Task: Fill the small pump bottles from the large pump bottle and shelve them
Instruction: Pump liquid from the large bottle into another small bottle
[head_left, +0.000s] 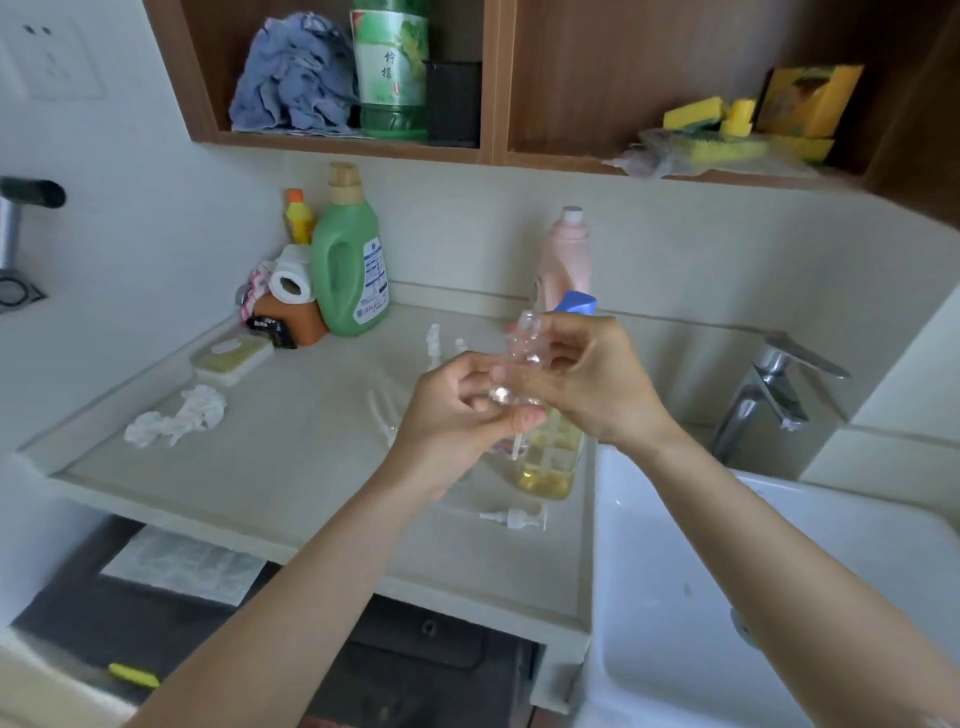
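Note:
A small clear empty bottle is held tilted above the counter. My right hand grips its upper body and my left hand pinches its lower end, where a thin white tube sticks down. Directly below stands the large bottle with yellow liquid, partly hidden by my hands; a blue pump head shows behind my right hand. A loose white pump top lies on the counter in front of it. Two more white pump tops stand further back.
The counter carries a green detergent jug, a pink bottle, a paper roll, a soap dish and crumpled tissue. A white sink with a faucet lies right. Wooden shelves hang above.

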